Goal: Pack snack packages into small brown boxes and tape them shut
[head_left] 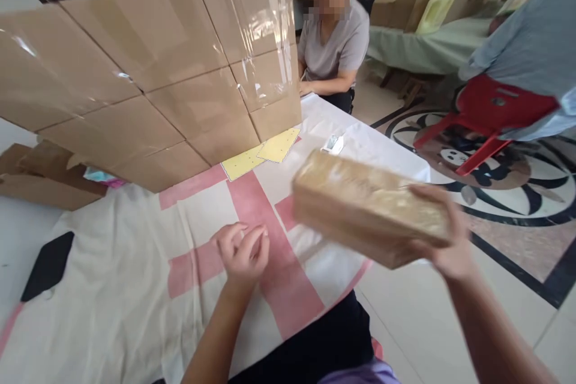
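My right hand [450, 240] grips one end of a long brown cardboard box [346, 216] with shiny tape over its top. The box is held up, tilted, above the right edge of the table, blurred by motion. My left hand [245, 252] is over the pink and white tablecloth [297, 288], its fingers loosely curled and apart, with nothing visible in it. Two yellow dotted sheets [279, 145] overlap at the foot of a wall of stacked, taped cardboard boxes [189, 66]. A small white packet [333, 144] lies just beyond the held box.
Across the table sits a person in a grey shirt [337, 42]. An opened carton [58, 186] stands left of the stack, and a black flat object [48, 267] lies at the left edge. Right, another person sits on a red stool [504, 108]; behind is a yellow bottle [438, 6].
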Tool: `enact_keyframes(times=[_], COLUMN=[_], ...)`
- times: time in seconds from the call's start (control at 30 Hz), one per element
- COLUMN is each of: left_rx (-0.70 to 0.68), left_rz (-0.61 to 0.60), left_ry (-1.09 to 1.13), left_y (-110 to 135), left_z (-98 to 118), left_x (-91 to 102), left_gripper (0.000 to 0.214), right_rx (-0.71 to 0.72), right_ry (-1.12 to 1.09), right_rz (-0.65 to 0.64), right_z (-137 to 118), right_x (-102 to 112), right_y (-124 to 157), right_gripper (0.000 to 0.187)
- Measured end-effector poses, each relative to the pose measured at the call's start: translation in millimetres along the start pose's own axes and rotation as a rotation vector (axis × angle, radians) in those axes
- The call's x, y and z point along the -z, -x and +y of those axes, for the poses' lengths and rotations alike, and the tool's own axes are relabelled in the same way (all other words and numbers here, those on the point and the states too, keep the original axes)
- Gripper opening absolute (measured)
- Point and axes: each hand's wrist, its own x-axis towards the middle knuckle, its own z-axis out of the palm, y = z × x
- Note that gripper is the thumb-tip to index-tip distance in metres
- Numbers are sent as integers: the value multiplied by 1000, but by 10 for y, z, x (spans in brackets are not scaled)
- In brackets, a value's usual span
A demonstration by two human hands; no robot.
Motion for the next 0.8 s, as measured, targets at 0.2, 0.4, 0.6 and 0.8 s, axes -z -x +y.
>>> enact_keyframes(times=[0.2, 0.4, 0.6, 0.8], left_rx=[226, 346, 300, 176], left_rz=[-521, -597, -530, -488], left_ry=[281, 382, 398, 278], left_y=[-399, -891, -887, -868], left_z=[282, 458, 429, 585], left_x=[-1355, -2423, -2475, -2600], left_gripper=[50, 62, 44, 40], right_rx=[149, -136, -347, 117], right_ry=[368, 353, 344, 308], right_rz=[528, 222, -30, 231], right_z=[857, 1582, 1282, 677], right_x=[95, -1161, -1678, -1661], right_y=[-1116, -2762, -3206, -2334], right_gripper=[96, 91, 126, 106])
